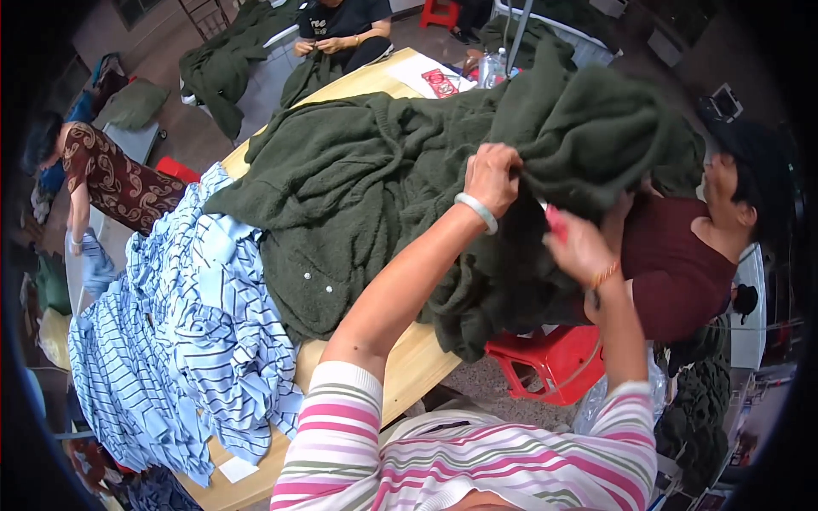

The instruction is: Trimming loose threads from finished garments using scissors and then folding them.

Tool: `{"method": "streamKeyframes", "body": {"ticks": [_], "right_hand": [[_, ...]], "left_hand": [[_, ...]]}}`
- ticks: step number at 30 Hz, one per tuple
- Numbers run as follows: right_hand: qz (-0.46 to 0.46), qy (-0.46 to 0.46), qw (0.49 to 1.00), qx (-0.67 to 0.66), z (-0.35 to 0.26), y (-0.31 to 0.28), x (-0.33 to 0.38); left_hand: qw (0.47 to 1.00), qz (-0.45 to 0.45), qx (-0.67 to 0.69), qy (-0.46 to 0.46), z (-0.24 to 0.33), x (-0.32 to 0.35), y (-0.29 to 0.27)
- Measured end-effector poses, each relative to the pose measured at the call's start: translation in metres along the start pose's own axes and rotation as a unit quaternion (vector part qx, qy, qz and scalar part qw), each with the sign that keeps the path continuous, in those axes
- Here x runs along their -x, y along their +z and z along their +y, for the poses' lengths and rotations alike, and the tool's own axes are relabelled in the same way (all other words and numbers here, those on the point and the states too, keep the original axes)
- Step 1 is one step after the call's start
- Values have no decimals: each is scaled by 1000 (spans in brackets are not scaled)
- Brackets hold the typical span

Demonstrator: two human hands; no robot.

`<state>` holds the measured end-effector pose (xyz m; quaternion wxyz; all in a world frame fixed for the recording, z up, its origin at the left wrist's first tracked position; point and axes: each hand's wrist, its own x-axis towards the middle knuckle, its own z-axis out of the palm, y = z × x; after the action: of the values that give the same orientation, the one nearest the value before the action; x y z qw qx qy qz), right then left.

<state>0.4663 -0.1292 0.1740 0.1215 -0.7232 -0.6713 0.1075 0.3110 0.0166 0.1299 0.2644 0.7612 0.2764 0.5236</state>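
Note:
My left hand (492, 179), with a pale green bangle at its wrist, is closed on a fold of a dark green knit garment (588, 128). The garment is bunched up and slightly blurred beyond my fingers. My right hand (582, 249) is wrapped round a small red-handled tool (555, 220) with a short pale tip, close below the cloth. Motion blur hides the tool's exact kind; whether its tip touches the knit I cannot tell. Under and left of my hands spreads a heap of similar dark green knitwear (341, 162), with two small white dots on one piece.
Blue-and-white striped garments (204, 298) cover the left of the wooden table (396, 379). A person in maroon (682, 264) sits close at my right. Near my right arm stands a red plastic stool (554, 366). Bottles (492, 70) stand at the far edge; two more people work beyond.

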Motion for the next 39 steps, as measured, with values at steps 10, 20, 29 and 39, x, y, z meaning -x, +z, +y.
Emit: {"method": "streamKeyframes", "body": {"ticks": [10,20,29,39], "right_hand": [[6,56,967,-248,-34,53,110],[-71,23,967,-246,-52,75,110],[-79,-49,959,-267,-73,104,88],[-158,-154,954,-202,-105,139,64]], "left_hand": [[991,-64,-116,10,-121,55,-45],[942,-10,-205,-266,-265,89,-199],[823,-332,61,-457,2,231,-304],[849,-30,50,-525,20,401,-236]]}}
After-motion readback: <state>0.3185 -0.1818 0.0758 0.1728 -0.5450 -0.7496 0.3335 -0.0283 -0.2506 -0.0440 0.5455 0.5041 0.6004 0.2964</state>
